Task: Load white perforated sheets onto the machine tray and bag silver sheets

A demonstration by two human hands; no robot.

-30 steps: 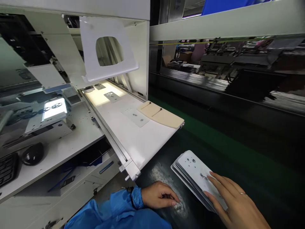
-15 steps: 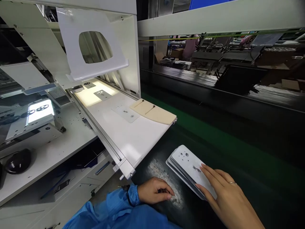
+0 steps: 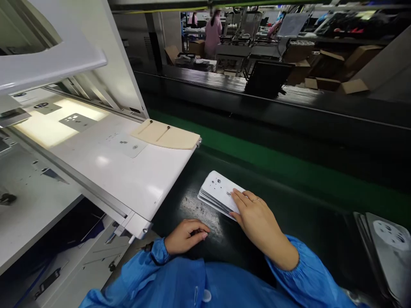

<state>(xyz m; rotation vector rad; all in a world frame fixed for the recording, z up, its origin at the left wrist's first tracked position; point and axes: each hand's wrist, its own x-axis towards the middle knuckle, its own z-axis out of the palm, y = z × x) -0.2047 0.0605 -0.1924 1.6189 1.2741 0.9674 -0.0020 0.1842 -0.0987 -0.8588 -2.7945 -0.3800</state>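
My right hand (image 3: 257, 216) lies across a stack of thin white phone-sized panels (image 3: 212, 190) on the dark green work surface. Its fingers reach over the top panel and the thumb is at the near edge. Dark round spots and small dark marks show on that panel; the hand covers its right end. Left of the stack, my left hand (image 3: 188, 236) rests on the surface, loosely curled, thumb and index finger close together, with nothing seen in it. On the white conveyor belt (image 3: 128, 182) lies a single pale panel (image 3: 123, 144).
Beside that panel is a cream guide plate (image 3: 167, 134) with two slots. Grey panels (image 3: 78, 121) lie farther along, over a lit area under the machine housing (image 3: 123, 55). At right stand more panels (image 3: 385, 248). A black screen-like panel (image 3: 268, 79) stands behind.
The view has swung right and shows the panels at the right edge. My right hand stays on the stack; my left hand remains curled. The conveyor and its panel look unmoved.
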